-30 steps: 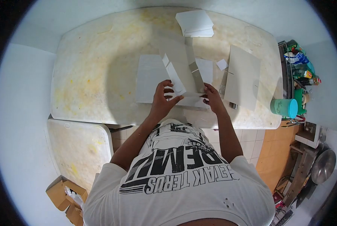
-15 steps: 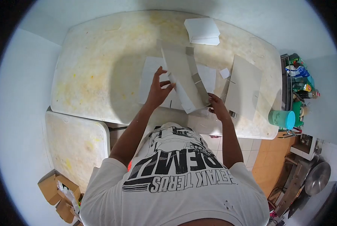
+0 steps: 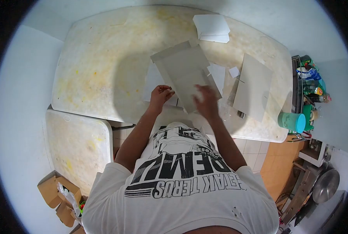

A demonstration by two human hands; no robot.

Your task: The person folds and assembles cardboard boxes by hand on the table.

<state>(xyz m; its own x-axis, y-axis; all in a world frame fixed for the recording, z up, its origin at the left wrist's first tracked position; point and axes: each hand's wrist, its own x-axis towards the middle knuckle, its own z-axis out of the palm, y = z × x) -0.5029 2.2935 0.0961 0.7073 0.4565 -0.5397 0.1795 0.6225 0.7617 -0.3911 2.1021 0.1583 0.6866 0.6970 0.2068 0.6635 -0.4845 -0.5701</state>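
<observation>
A grey cardboard box blank (image 3: 187, 68) with slits and folded edge flaps lies tilted before me, over white sheets on the table. My left hand (image 3: 162, 95) is at its left edge, with the fingers curled and pinched together on that edge. Above the blank's lower right part is my right hand (image 3: 207, 100), blurred by motion, its fingers apart and nothing seen in them. Part of a white sheet (image 3: 218, 74) shows past the blank's right side. Another flat grey cardboard blank (image 3: 252, 87) lies to the right.
A stack of white card pieces (image 3: 211, 28) sits at the table's far side. A small white square (image 3: 234, 72) and a small dark metallic-looking item (image 3: 241, 114) are near the right blank. A teal-lidded container (image 3: 290, 122) stands at the right edge. An open carton (image 3: 51, 191) is lower left.
The blank has turned from a raised, slanted position to show its broad grey face. My right hand has moved left from its right corner, over the sheet. My left hand shifted slightly left and down.
</observation>
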